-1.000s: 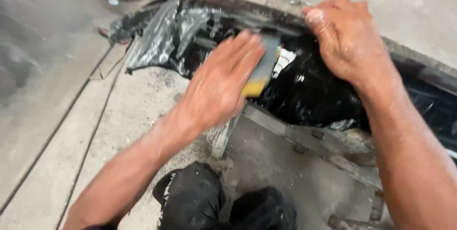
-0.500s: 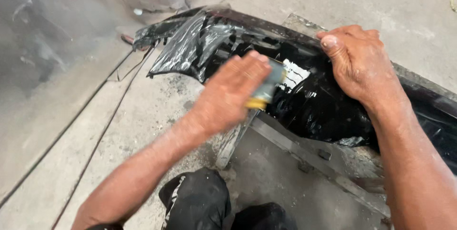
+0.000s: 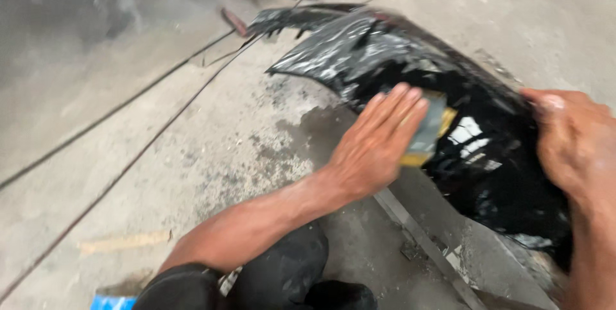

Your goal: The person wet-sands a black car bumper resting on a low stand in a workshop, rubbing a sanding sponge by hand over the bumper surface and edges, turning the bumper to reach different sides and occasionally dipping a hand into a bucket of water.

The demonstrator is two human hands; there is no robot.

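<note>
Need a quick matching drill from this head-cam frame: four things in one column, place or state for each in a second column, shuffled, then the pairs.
Things:
1. left hand
2. right hand
3. glossy black car panel
4. metal bar

Places or states:
A. lies on the concrete floor below the panel
B. grips the panel's right edge
C. presses a grey and yellow sanding pad flat on the panel
D. wet and shiny, resting on the floor

Pairs: 1-C, 2-B, 3-D, 4-A
</note>
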